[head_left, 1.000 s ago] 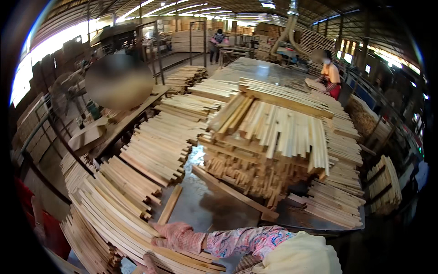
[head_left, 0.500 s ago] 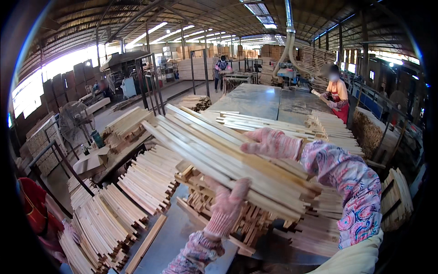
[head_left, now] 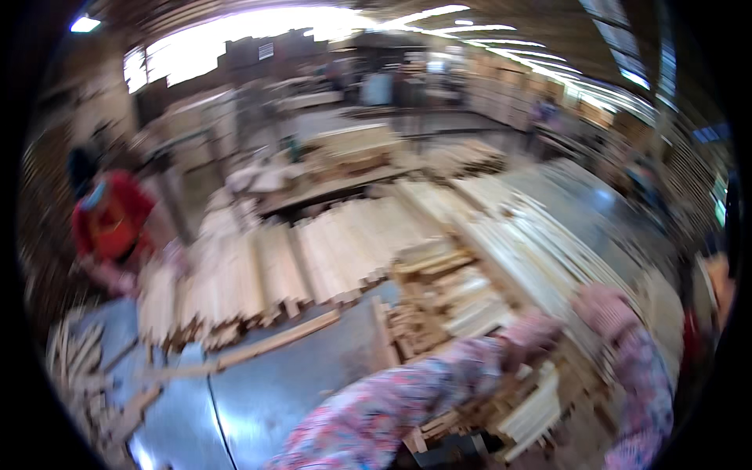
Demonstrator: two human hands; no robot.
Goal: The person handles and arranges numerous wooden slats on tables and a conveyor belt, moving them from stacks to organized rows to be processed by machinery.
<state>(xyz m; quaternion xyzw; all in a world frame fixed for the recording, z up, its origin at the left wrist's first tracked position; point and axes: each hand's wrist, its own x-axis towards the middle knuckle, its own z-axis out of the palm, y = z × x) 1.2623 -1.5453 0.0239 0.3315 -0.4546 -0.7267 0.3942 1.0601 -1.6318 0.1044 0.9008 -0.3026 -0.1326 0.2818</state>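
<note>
A bundle of long pale wooden strips (head_left: 521, 251) slants across the right half of the view, its near end between my two gloved hands. My left hand (head_left: 534, 335), in a pink knit glove, is closed against the left side of the bundle. On the right side my right hand (head_left: 601, 309), in a matching glove, grips the strips from above. Motion blur smears the fingers of both. Beside and below my left forearm lies a crisscross stack of shorter wood pieces (head_left: 427, 313), partly covered by the arm.
Rows of wooden strips (head_left: 235, 286) lie along the metal table (head_left: 290, 376), with a loose strip (head_left: 274, 341) in front. A person in red (head_left: 117, 219) handles strips at the far left. Behind the rows stands a pile of boards (head_left: 352, 145).
My view has swung left, so the person in red and the left table show more fully. Both hands remain at the bundle, now at its near end and closer together.
</note>
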